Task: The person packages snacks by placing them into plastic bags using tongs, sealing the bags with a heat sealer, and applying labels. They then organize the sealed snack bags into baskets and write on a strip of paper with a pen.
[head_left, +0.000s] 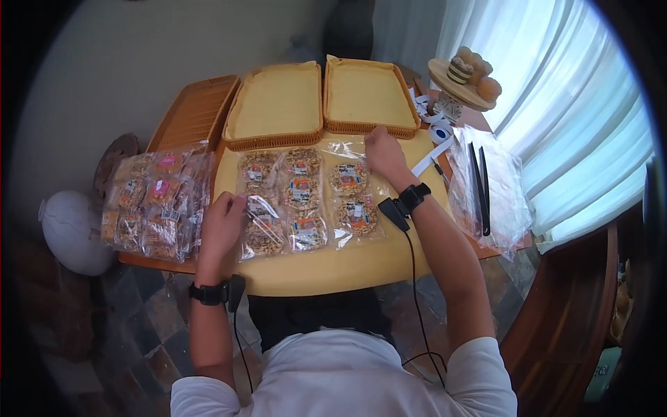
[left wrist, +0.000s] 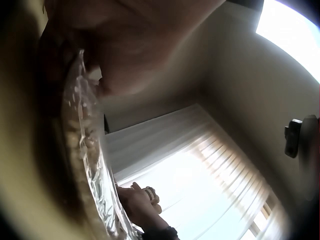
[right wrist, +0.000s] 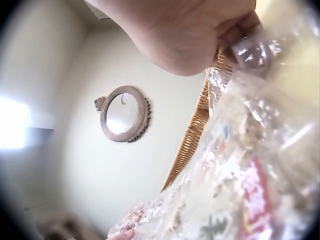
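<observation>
Several clear-wrapped snack packets lie in rows on the yellow table (head_left: pixel 333 267). My left hand (head_left: pixel 221 224) sits at the left edge of the row and grips the wrapper of a nut packet (head_left: pixel 262 233). In the left wrist view that wrapper (left wrist: pixel 87 150) rises up to the curled fingers. My right hand (head_left: pixel 381 151) is at the far end of the right column. It pinches the top plastic edge of a packet (head_left: pixel 347 175), right in front of a wicker tray (head_left: pixel 365 126). The right wrist view shows the fingers (right wrist: pixel 235 32) curled on the clear plastic (right wrist: pixel 250 50).
Two yellow-lined wicker trays (head_left: pixel 278 139) stand at the back, with a brown slatted tray (head_left: pixel 194 111) to their left. A pile of packets (head_left: pixel 156 201) fills the table's left end. A plastic bag with black tongs (head_left: pixel 483 184), label rolls (head_left: pixel 441 131) and a pastry stand (head_left: pixel 464 76) are on the right.
</observation>
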`<state>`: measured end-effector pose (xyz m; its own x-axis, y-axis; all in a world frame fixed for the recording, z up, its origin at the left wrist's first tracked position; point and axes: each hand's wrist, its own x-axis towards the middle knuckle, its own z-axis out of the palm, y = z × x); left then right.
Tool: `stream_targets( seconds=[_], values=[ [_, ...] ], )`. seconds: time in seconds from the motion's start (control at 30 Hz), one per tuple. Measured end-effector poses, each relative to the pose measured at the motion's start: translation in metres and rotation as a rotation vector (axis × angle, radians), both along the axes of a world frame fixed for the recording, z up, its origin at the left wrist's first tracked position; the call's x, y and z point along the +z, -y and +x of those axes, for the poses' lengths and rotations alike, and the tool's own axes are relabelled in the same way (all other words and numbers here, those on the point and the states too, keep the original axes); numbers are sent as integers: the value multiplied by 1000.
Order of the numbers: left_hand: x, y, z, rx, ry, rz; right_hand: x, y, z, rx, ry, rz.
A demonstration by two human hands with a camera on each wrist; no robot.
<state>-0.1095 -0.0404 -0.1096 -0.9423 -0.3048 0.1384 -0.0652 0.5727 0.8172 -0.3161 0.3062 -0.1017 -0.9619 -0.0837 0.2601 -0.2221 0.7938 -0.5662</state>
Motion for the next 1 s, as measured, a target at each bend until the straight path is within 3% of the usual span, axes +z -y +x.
stream_targets(
  seconds=[0.07,0.13,0.2,0.3,0.37,0.47,0.6,0.7,0.73,0.9,1.0],
  values=[
    [-3,-7,-1,-5,66,491,-3,-5,-1,21,169,-177],
    [-18,-11,-8,-49,19,665,-2,-10,-7,117,244,-183],
    [-3,-21,-6,-25,2,676,-8,-16,-10,135,381,-249],
    [1,-14,-9,-50,83,594,-12,-13,-6,216,224,-193],
    [8,-12,-11,-152,194,419,-8,-15,-10,185,97,-120],
    [13,-17,-5,-125,116,449,1,-18,-22,201,34,-172],
    [39,-17,5,-107,50,457,71,-2,0,270,-34,-87],
    [70,-4,16,-102,11,451,105,8,-9,332,2,-153],
    [78,4,18,-115,-99,490,112,18,-14,337,22,-220],
    [143,102,46,-64,-188,533,162,142,-7,478,35,-278],
    [150,191,50,23,-109,499,151,220,-24,581,84,-368]
  ],
)
